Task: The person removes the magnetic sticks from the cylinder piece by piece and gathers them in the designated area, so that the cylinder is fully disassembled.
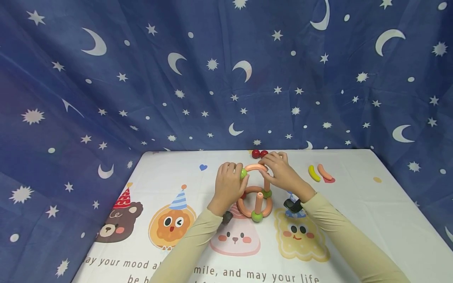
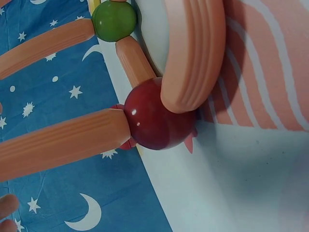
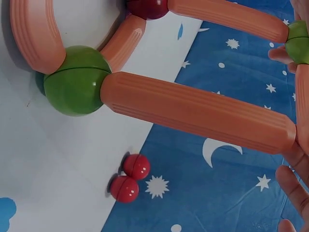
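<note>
A toy frame of ridged orange sticks and colored balls stands on the table, its base a ring of curved orange sticks. From a red ball and a green ball of the ring, straight orange sticks rise. Another orange stick stands free on the near green ball. My left hand grips the upper green ball with fingers and thumb. A curved orange stick spans from it to my right hand, which pinches its right end above the back post.
Two red balls lie touching at the table's back edge. A yellow curved stick and an orange curved stick lie to the right. Behind the table hangs a blue star-and-moon cloth. Cartoon figures are printed on the white tablecloth.
</note>
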A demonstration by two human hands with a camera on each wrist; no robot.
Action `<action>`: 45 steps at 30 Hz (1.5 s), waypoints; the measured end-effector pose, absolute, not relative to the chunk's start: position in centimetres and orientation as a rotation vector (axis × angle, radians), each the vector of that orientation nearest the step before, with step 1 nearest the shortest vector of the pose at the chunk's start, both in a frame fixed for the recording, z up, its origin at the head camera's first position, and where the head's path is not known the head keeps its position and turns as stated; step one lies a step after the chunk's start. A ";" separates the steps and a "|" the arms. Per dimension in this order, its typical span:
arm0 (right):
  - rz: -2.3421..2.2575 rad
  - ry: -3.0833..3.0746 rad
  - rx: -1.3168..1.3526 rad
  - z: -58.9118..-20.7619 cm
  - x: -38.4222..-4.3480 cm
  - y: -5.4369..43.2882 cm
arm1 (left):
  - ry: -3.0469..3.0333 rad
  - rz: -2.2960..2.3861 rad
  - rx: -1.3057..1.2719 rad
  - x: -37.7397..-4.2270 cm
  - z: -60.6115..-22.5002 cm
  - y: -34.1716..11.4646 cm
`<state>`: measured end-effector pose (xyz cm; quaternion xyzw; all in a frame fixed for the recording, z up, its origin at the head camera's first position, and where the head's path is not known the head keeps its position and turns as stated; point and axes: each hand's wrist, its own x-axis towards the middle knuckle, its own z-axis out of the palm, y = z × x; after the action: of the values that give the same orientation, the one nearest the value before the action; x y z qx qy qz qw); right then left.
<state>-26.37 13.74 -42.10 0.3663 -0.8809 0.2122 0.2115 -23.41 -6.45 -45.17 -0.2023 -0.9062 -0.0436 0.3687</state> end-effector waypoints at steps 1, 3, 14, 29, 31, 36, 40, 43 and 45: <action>0.595 -2.444 1.019 -42.1 -26.4 13.8 | -2.334 -0.111 -0.517 -23.4 -45.2 -6.5; 0.604 -2.434 1.024 -42.2 -26.5 13.8 | -2.347 -0.120 -0.515 -23.3 -45.1 -6.5; 0.633 -2.336 1.076 -42.3 -26.9 13.8 | -2.377 -0.199 -0.536 -23.7 -45.1 -6.8; 0.354 -2.257 1.246 -41.7 -26.9 14.2 | -2.391 -0.215 -0.579 -23.8 -45.0 -6.8; 0.322 -2.249 1.262 -41.7 -26.8 14.3 | -2.394 -0.212 -0.580 -23.8 -45.0 -6.8; 0.261 -2.266 1.295 -41.4 -26.5 14.5 | -2.408 -0.214 -0.589 -23.8 -44.9 -6.9; 0.201 -2.295 1.300 -41.1 -26.4 14.4 | -2.420 -0.221 -0.601 -23.8 -44.9 -6.9; 0.162 -2.309 1.303 -40.8 -26.3 14.4 | -2.428 -0.219 -0.603 -23.9 -44.8 -6.9; 0.156 -2.321 1.311 -40.7 -26.2 14.4 | -2.427 -0.219 -0.603 -23.9 -44.8 -6.9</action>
<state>-26.18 14.37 -40.68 0.4773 -0.8453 0.0567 0.2334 -23.88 -6.93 -44.82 -0.2283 -0.9191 -0.0830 0.3102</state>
